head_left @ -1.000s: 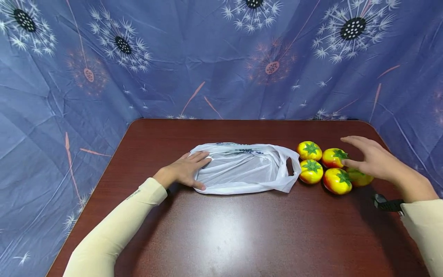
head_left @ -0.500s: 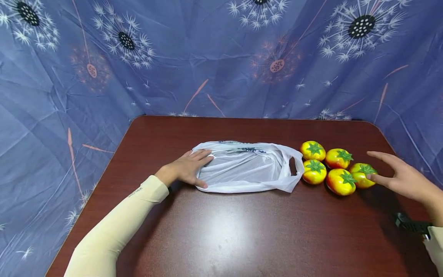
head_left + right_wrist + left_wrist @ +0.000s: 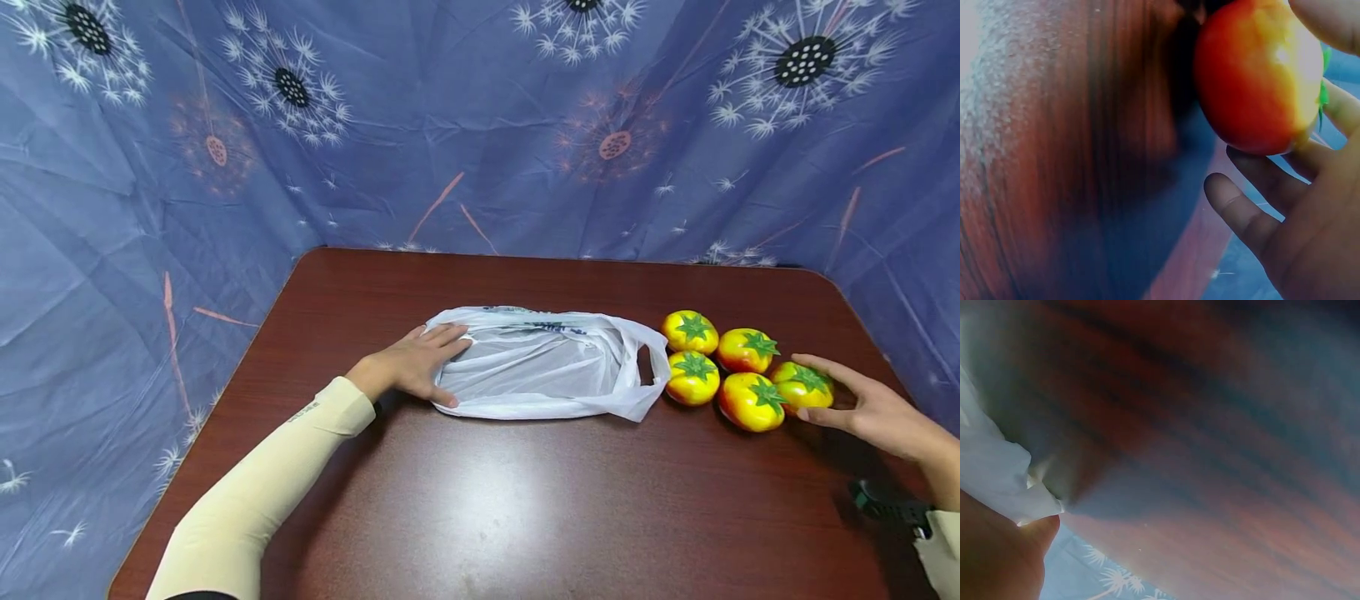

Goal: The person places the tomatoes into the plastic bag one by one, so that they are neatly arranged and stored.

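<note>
A white plastic bag point(image 3: 536, 367) lies flat at mid-table, its handle loop towards the right. My left hand point(image 3: 412, 362) rests on the bag's left end with fingers spread. At the right, several glossy yellow-red tomatoes point(image 3: 752, 402) with green star-shaped tops sit close together. My right hand point(image 3: 877, 412) is around the rightmost tomato point(image 3: 804, 387), thumb on the near side and fingers on the far side. In the right wrist view that tomato point(image 3: 1254, 81) sits between thumb and fingers, the little finger standing away from it; how firmly they touch cannot be told.
The dark red-brown table point(image 3: 487, 517) has rounded far corners and shows a bright glare near the front. A blue cloth with dandelion prints point(image 3: 450, 125) hangs behind and beside it. The left wrist view shows mostly blurred tabletop point(image 3: 1210, 456).
My right hand moved from above the tomatoes out to the right, then came down around the rightmost one. The left hand stays on the bag. The head view shifted slightly.
</note>
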`<action>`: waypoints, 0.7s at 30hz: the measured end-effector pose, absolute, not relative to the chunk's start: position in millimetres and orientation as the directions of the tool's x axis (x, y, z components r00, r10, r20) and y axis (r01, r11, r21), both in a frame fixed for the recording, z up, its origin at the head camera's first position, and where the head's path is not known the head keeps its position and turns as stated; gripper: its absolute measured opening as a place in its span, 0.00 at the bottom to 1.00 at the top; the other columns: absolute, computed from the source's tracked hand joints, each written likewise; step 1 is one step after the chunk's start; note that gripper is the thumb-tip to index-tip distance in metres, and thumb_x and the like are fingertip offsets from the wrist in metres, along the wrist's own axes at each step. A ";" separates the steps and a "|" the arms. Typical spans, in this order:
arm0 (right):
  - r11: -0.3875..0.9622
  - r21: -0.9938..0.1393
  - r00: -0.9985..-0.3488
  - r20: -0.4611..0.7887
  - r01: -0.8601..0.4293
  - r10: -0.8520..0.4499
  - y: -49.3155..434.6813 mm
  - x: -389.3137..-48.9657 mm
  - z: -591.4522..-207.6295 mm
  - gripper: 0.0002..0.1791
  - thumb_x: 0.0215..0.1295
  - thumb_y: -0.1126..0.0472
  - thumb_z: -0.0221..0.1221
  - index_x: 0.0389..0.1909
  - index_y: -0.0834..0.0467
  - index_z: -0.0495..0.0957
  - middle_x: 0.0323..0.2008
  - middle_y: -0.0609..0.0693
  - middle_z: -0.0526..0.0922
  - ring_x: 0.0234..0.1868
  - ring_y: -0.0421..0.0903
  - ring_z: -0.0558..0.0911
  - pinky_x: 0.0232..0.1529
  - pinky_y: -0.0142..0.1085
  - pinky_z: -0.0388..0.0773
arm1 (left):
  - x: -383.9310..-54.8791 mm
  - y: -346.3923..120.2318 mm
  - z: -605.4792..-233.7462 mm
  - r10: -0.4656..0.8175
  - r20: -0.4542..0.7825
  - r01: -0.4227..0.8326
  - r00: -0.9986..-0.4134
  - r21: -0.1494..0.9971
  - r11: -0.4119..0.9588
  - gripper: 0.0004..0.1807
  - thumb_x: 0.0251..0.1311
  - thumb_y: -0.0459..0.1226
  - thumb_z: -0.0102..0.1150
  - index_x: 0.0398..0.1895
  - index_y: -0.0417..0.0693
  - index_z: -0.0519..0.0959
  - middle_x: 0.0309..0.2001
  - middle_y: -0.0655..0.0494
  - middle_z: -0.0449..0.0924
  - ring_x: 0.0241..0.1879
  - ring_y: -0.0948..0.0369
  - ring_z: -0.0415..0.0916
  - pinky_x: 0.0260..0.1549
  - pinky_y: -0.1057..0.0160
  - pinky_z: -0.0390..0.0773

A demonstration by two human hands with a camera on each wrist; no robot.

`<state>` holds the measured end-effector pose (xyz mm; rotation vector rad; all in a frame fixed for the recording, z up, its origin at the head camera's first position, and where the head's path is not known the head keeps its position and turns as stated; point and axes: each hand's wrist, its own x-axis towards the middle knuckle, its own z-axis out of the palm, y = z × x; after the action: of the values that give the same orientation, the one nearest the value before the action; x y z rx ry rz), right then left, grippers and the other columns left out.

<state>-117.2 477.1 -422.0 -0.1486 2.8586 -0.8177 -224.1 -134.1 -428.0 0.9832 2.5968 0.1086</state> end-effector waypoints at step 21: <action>0.842 -0.540 -0.990 -0.109 -0.015 -0.087 480.2 -118.7 -431.5 0.46 0.64 0.49 0.66 0.78 0.51 0.53 0.68 0.53 0.63 0.46 0.11 0.53 0.39 0.16 0.57 | -225.9 -133.9 -428.9 0.646 -0.326 0.623 -0.690 0.186 0.759 0.59 0.49 0.67 0.64 0.80 0.57 0.50 0.82 0.55 0.39 0.82 0.53 0.37 0.77 0.39 0.41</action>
<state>-118.7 480.2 -431.5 -0.0807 2.8901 -0.8450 -225.9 -133.9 -428.9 0.9716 2.5842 0.0857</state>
